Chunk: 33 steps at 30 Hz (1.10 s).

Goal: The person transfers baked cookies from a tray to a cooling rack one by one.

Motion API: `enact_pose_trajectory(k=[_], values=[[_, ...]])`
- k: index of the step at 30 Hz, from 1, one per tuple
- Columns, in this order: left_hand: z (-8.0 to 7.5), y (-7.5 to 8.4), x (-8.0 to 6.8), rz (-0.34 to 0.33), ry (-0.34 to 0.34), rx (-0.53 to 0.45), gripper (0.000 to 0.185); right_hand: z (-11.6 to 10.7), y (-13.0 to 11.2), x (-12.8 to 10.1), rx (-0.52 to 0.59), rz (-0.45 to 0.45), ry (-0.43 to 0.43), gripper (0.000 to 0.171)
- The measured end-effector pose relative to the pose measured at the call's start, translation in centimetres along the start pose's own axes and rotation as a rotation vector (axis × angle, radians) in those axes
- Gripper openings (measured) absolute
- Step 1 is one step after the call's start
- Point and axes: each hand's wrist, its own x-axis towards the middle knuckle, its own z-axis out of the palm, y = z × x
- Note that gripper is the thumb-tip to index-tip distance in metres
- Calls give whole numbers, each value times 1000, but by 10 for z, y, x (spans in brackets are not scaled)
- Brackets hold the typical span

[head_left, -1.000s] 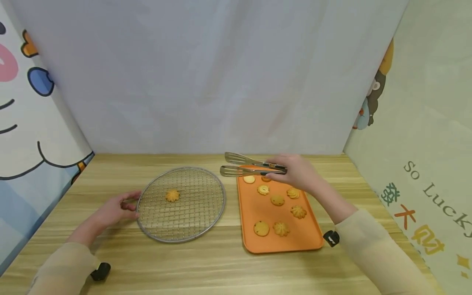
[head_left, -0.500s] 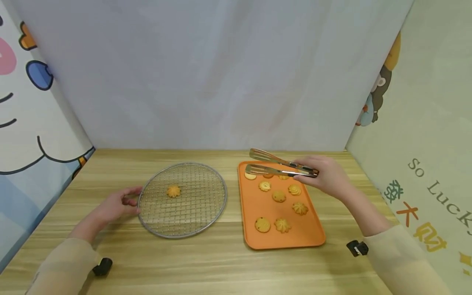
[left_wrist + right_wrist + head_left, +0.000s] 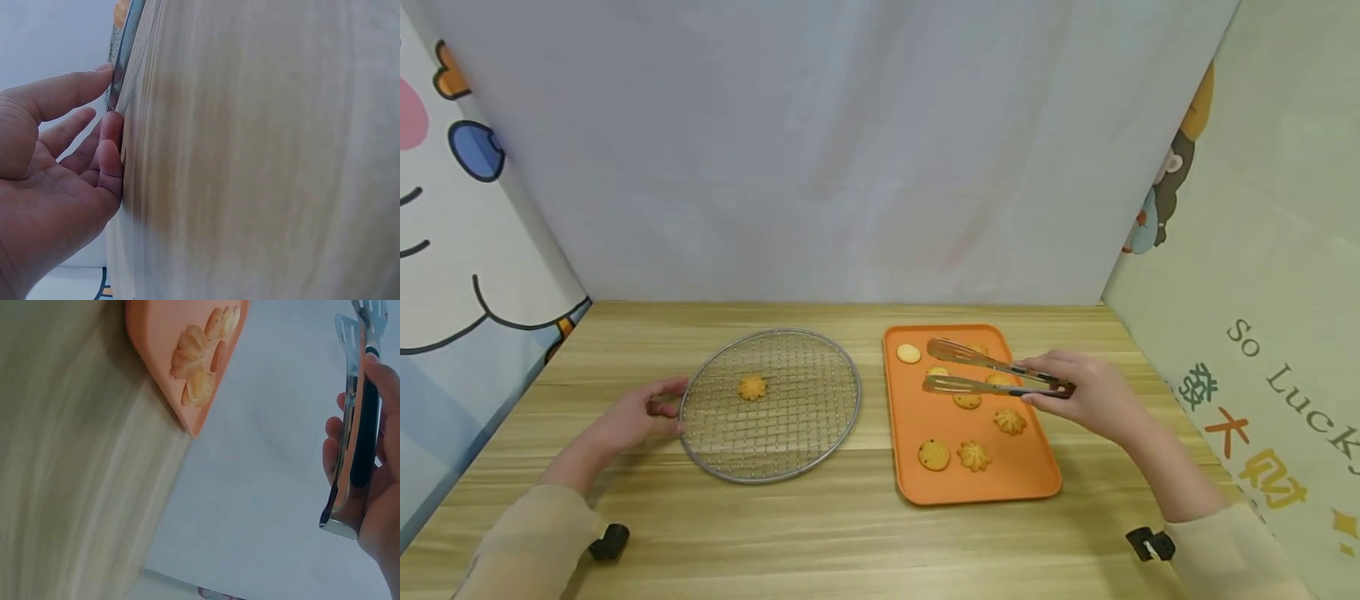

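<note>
At the left of the head view, my left hand (image 3: 638,417) pinches the rim of a round wire cooling rack (image 3: 805,417), its thumb and curled fingers right at the edge in the left wrist view. One flower-shaped cookie (image 3: 752,387) lies on the mesh. My right hand (image 3: 1086,392) grips metal tongs (image 3: 1000,379) by their black-sided handles. The slotted heads of the tongs (image 3: 359,328) are spread apart with nothing between them. They hang over the upper part of an orange tray (image 3: 925,492), overlapping several cookies in the head view.
Several cookies, round and flower-shaped, lie spread on the tray; a round cookie (image 3: 934,455) is near its front left. Wood-grain table (image 3: 760,533) shows between rack and tray. A pale curtain (image 3: 820,167) closes off the back, and printed panels (image 3: 1285,250) stand at both sides.
My right hand has moved right with the tongs, then lower and toward me, bringing their heads from beside the tray to above it. My left hand stays at the rack's rim.
</note>
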Motion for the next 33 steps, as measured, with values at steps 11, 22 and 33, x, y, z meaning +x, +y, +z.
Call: enact_pose_trajectory(k=[11,22,33], values=[[0,-3,-1,11,7,-11,78,20,-3,-28,27,-14,-53,38],[0,0,0,-19,6,23,79,28,-8,-43,55,-3,-191,37],[1,1,-1,-29,-1,-17,79,34,-1,-48,76,32,-280,32]])
